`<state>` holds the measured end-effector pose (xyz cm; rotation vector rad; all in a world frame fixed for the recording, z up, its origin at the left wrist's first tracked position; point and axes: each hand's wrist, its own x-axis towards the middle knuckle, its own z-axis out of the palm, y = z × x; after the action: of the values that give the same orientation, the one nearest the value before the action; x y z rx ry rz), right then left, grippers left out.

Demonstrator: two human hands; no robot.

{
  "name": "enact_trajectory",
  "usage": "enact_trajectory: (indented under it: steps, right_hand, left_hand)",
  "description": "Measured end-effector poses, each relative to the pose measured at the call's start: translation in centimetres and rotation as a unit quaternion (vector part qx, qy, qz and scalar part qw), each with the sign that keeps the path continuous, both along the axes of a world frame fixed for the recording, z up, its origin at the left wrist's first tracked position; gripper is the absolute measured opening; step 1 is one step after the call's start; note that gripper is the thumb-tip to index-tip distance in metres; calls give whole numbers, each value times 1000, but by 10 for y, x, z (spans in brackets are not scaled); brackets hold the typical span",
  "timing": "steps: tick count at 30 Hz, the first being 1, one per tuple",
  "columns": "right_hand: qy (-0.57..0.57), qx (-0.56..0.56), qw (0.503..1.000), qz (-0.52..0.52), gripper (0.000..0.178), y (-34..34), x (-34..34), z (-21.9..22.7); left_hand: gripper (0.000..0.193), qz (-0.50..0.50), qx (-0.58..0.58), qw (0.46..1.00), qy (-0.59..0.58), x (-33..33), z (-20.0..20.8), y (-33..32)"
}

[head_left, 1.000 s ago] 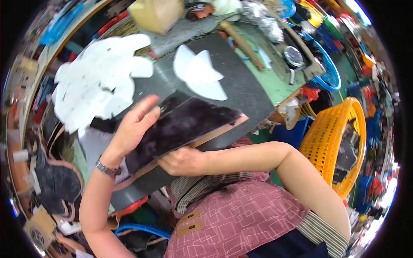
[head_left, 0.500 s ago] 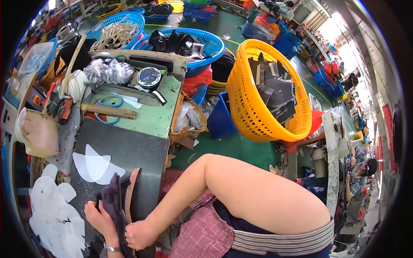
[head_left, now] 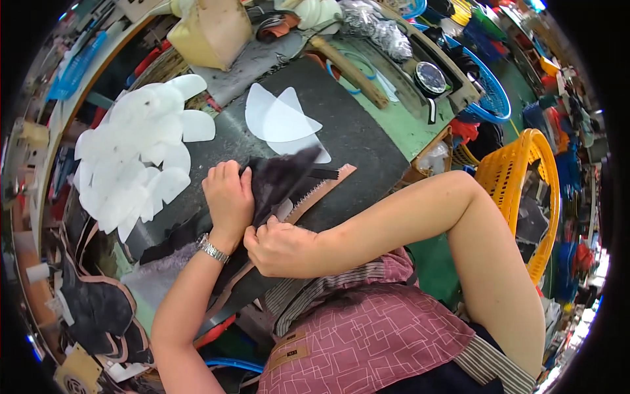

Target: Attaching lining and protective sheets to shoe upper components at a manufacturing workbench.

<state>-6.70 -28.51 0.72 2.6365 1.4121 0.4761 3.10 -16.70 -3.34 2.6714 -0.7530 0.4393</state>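
A dark fuzzy piece of material [head_left: 279, 184] is on the black table top, its upper corner lifted and blurred. My left hand [head_left: 228, 200], with a metal watch on the wrist, grips its left side, fingers bent and the thumb along the material. At its lower edge my right hand [head_left: 281, 248] is closed, fingertips pinching the edge. A pinkish-tan strip with a zigzag edge [head_left: 321, 196] runs along the right of the dark piece, past my right hand. Just beyond lie overlapping white translucent rounded sheets [head_left: 279, 118].
A heap of white rounded pieces [head_left: 138, 151] spreads at the left. Black pieces with tan edges [head_left: 98, 305] lie lower left. Farther off are a wooden-handled tool [head_left: 351, 72], a round dark-topped container [head_left: 430, 77] and a cream bin [head_left: 213, 36]. A yellow basket [head_left: 505, 171] stands right.
The view has swung left, so the table now sits nearer the middle. The dark piece's upper part is now lifted and tilted to the right; both hands remain on it.
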Motion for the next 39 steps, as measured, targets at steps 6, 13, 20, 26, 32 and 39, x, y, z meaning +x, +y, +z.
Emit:
enact_trajectory:
  steps: [6, 13, 20, 26, 32, 39]
  right_hand:
    - [-6, -178, 983, 53, 13, -4, 16, 20]
    - [145, -107, 979, 98, 6, -8, 42, 22]
    - [-21, -146, 989, 9, 23, -60, 49, 30]
    - [421, 87, 903, 23, 28, -86, 83, 12]
    - [439, 69, 886, 130, 36, -125, 85, 16]
    - [182, -150, 971, 36, 20, -130, 84, 63]
  left_hand:
    - [14, -9, -4, 999, 51, -2, 4, 1]
    - [20, -187, -111, 957, 190, -32, 24, 39]
    - [33, -267, -33, 942, 203, -38, 51, 44]
    - [51, -231, -4, 952, 199, -36, 52, 9]
    - [38, -288, 69, 932, 211, -48, 73, 34]
    - [30, -263, 106, 944, 170, -62, 74, 39]
